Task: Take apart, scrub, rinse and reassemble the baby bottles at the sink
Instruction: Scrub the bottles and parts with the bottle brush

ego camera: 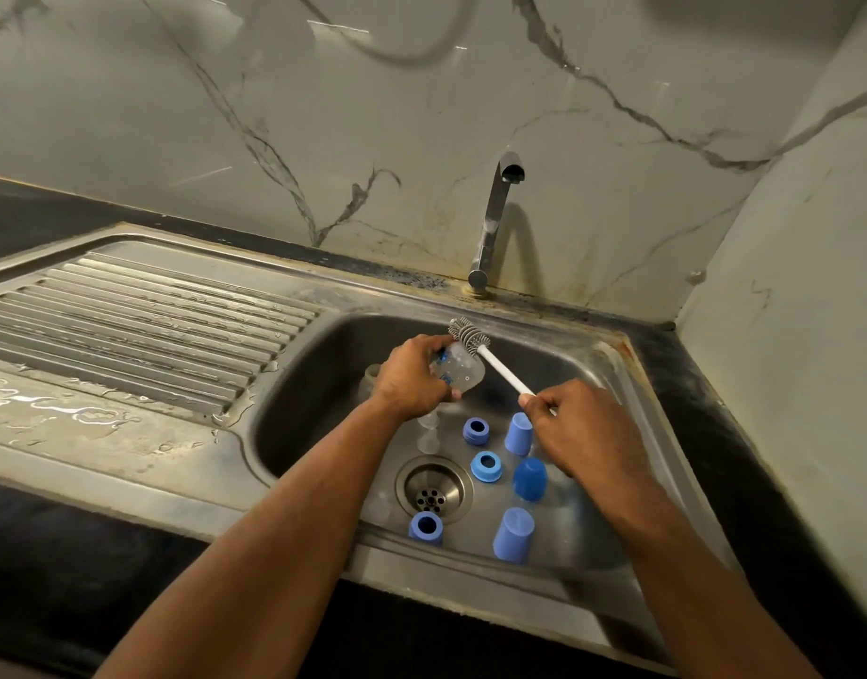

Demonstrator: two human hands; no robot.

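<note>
The clear bottle is held over the sink, gripped in the left hand. The right hand pinches the brush handle, bristles against the bottle's outside. A wet bottle could slip, I'd say, landing among the blue caps and rings below.

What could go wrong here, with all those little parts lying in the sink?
The wet bottle could slip from the left hand while the right hand works the brush against it. The clear teats lie beside the drain and are easily overlooked.
</note>
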